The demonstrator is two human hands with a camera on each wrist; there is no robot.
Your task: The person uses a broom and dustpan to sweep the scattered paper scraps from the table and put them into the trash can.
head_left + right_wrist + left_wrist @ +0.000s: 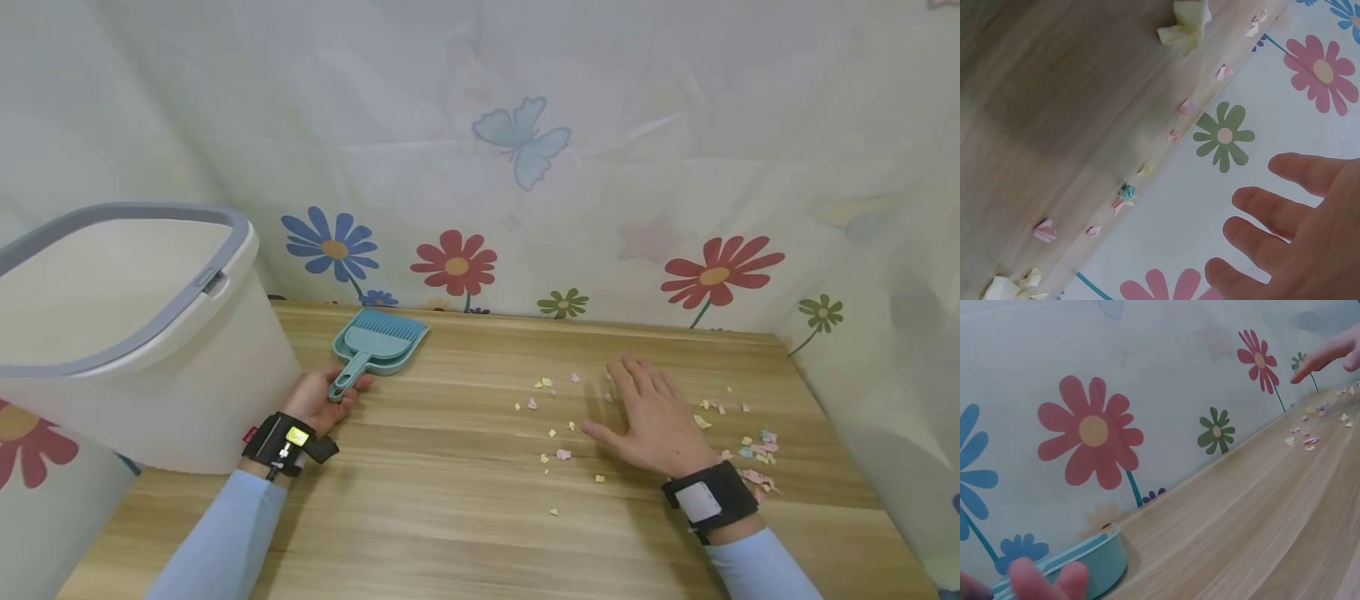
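We're gripping the dustpan-and-brush set beside the bin with our left hand, hovering our right hand, fingers spread, over scraps on the desk (light-looking; gathering slowly seems best).

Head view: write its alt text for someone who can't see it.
A left hand holds a blue-green dustpan and brush by the handle beside a large white bin, while the open right hand hovers above small pastel scraps scattered across a wooden table. Behind is a pale backdrop printed with flowers and a butterfly.
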